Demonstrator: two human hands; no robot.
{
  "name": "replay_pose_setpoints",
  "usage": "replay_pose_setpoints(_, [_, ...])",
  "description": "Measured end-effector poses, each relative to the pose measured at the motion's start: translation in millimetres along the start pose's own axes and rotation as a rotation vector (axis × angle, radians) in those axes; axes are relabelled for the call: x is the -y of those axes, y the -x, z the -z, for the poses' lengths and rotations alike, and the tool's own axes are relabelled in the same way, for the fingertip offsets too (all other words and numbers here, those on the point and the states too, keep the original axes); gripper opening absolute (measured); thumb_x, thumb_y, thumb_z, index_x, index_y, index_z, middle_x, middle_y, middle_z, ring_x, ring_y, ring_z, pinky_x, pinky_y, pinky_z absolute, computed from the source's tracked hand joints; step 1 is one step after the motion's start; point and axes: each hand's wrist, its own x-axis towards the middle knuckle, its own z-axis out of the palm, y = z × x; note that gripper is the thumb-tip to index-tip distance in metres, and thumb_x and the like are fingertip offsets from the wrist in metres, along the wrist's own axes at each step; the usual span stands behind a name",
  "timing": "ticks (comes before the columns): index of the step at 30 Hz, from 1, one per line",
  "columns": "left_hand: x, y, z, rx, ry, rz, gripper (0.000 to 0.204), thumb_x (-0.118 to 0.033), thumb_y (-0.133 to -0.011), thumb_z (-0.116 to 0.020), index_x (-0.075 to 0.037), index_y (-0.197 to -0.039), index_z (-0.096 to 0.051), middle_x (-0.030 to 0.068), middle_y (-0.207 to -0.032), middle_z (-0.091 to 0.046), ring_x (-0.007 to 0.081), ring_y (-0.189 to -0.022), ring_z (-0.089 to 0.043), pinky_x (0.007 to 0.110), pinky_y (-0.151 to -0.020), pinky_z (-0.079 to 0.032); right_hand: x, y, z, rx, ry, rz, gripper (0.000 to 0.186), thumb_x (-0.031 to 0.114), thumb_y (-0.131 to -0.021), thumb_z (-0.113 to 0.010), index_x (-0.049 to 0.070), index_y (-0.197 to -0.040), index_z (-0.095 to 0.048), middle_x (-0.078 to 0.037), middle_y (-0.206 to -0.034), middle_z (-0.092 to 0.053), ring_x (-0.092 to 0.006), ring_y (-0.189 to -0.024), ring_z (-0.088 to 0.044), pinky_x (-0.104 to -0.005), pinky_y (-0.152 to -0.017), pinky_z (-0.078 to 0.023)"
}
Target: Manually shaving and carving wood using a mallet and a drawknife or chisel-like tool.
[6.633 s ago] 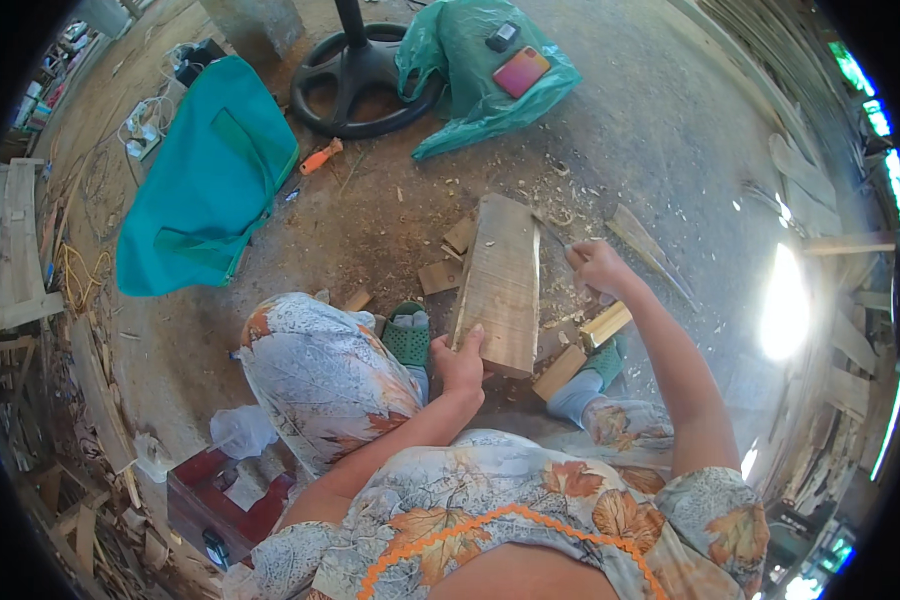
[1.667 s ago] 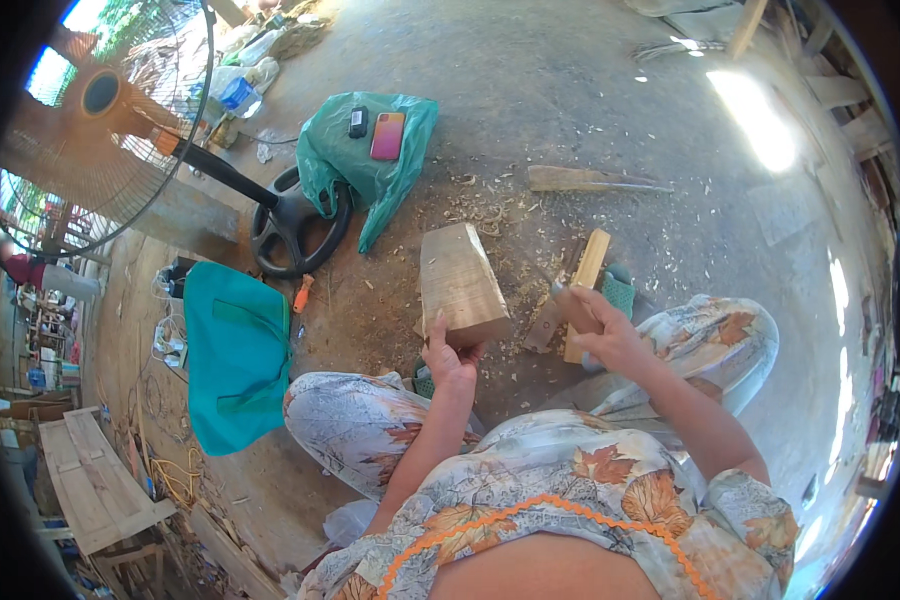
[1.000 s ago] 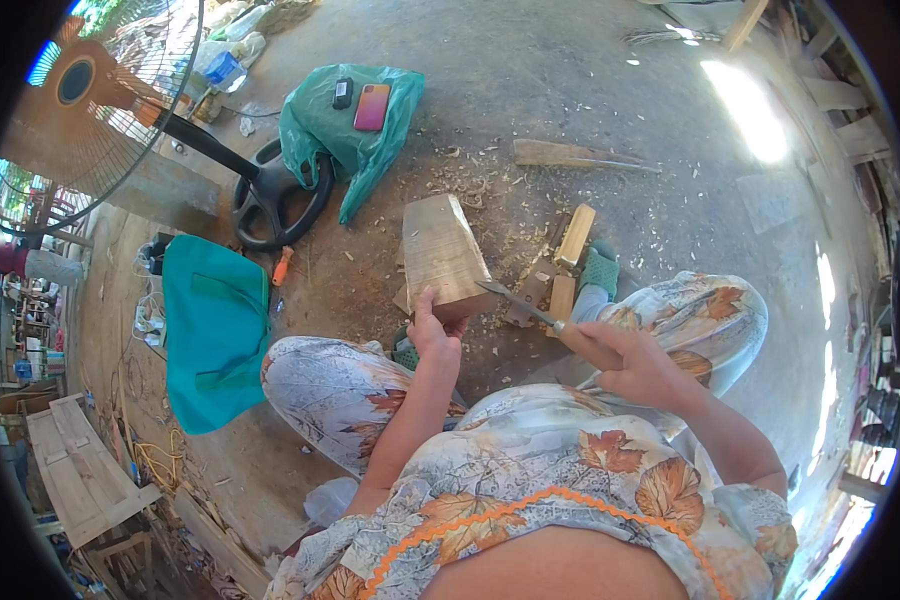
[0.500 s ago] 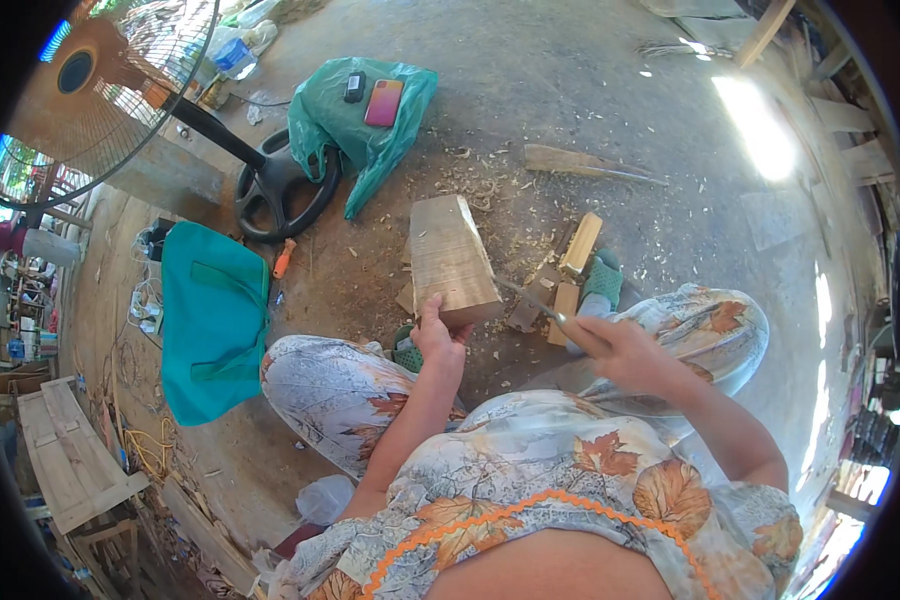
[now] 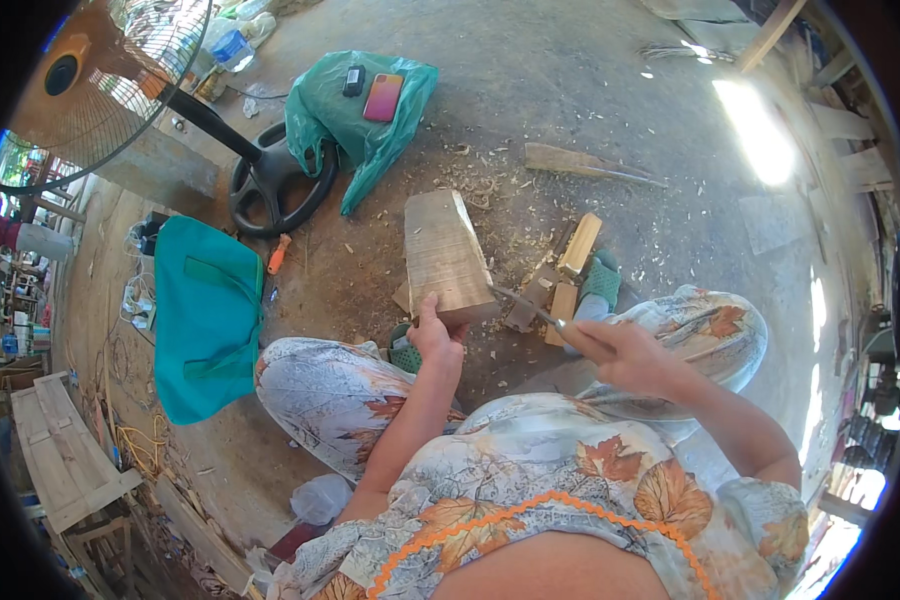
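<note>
A thick, pale wooden block [image 5: 448, 245] is held at a slant in front of me, its far end narrower. My left hand [image 5: 435, 335] is closed on its near end, thumb on the upper face and fingers underneath. In my right hand [image 5: 635, 355] is a wooden-handled tool [image 5: 530, 305] with a narrow metal blade. The handle is wrapped by the fingers, and the blade tip meets the block's right edge near its lower corner. Whether the tip cuts in cannot be made out.
Wood offcuts [image 5: 562, 290] and shavings lie beyond the block and by my right foot. A tapered board [image 5: 590, 163] lies farther off. To the left are a teal bag [image 5: 205, 325], an orange-handled tool [image 5: 279, 254], a standing fan [image 5: 270, 170] and a green plastic bag [image 5: 400, 145] with a phone [image 5: 382, 98].
The blade has shifted slightly along the block's right edge, toward the near corner. Both hands keep their holds, and the view has moved a little.
</note>
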Motion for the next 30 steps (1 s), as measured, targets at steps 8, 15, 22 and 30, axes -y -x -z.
replay_pose_setpoints(8, [0,13,-12,0.009,0.013,0.022,0.069,-0.026,-0.074,-0.072,-0.007,-0.12,-0.024,0.0161,-0.116,-0.045,0.0311,-0.096,-0.056,0.044,-0.062,-0.056,-18,-82,-2,-0.023,0.096,0.069,0.025,0.011,-0.082,-0.051,0.008,-0.105,-0.059,-0.017,-0.084,-0.062,-0.0363,-0.08,-0.059,-0.0396,-0.067,-0.044])
replay_pose_setpoints(15, [-6,20,-10,0.009,0.177,0.147,0.054,-0.028,-0.076,-0.07,-0.012,-0.121,-0.044,0.0088,-0.115,-0.051,0.0254,-0.101,-0.053,0.042,-0.08,-0.048,-3,-18,5,-0.075,0.021,0.133,0.019,0.016,-0.087,-0.052,0.005,-0.1,-0.06,-0.018,-0.078,-0.061,-0.0303,-0.071,-0.058,-0.0377,-0.065,-0.043])
replay_pose_setpoints(22, [6,23,-17,-0.012,0.122,0.188,0.052,-0.02,-0.071,-0.072,-0.012,-0.116,-0.048,0.0068,-0.113,-0.054,0.023,-0.099,-0.056,0.039,-0.077,-0.05,-27,-102,-3,0.008,0.072,-0.005,0.028,0.014,-0.082,-0.056,0.006,-0.108,-0.06,-0.018,-0.078,-0.06,-0.0282,-0.076,-0.061,-0.0395,-0.067,-0.044])
replay_pose_setpoints(30, [-5,26,-8,0.093,0.186,0.273,0.061,-0.022,-0.078,-0.065,-0.007,-0.128,-0.034,0.0159,-0.122,-0.045,0.0324,-0.114,-0.048,0.055,-0.091,-0.044,13,-26,16,0.064,-0.013,0.002,0.046,0.006,-0.072,-0.059,0.006,-0.118,-0.058,-0.015,-0.091,-0.065,-0.0262,-0.083,-0.062,-0.0341,-0.076,-0.046])
